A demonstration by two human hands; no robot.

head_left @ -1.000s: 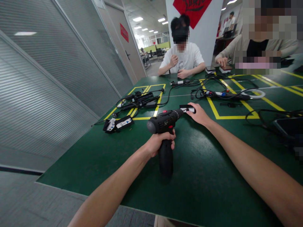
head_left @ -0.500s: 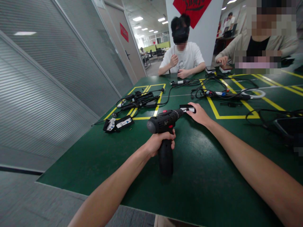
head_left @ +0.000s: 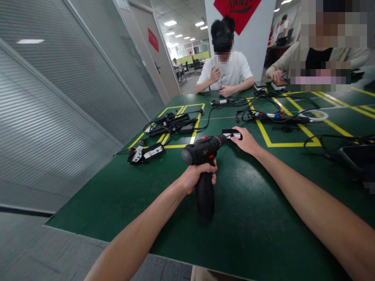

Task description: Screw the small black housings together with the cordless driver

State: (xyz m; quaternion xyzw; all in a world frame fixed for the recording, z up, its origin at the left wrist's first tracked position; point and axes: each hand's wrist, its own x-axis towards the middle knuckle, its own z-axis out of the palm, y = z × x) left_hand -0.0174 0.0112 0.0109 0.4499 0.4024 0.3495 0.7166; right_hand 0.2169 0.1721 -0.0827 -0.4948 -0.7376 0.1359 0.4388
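My left hand [head_left: 195, 175] is wrapped round the handle of a black cordless drill [head_left: 202, 151] with red buttons. The drill points away from me and to the right, its handle hanging down over the green table [head_left: 240, 218]. Its chuck end meets a small black and white box-like piece [head_left: 227, 135]; whether the tip touches the piece I cannot make out. Fingers and thumb of my right hand [head_left: 244, 139] grip that piece at its right end, and they hide part of it.
Bundled black cables and adapters [head_left: 172, 124] lie at the left. Nearer is an opened black case with white pieces [head_left: 146, 153]. More cables and a tool with blue parts [head_left: 278, 116] spread right. Across the table sit a person in a white shirt [head_left: 225, 74] and another person [head_left: 319, 58].
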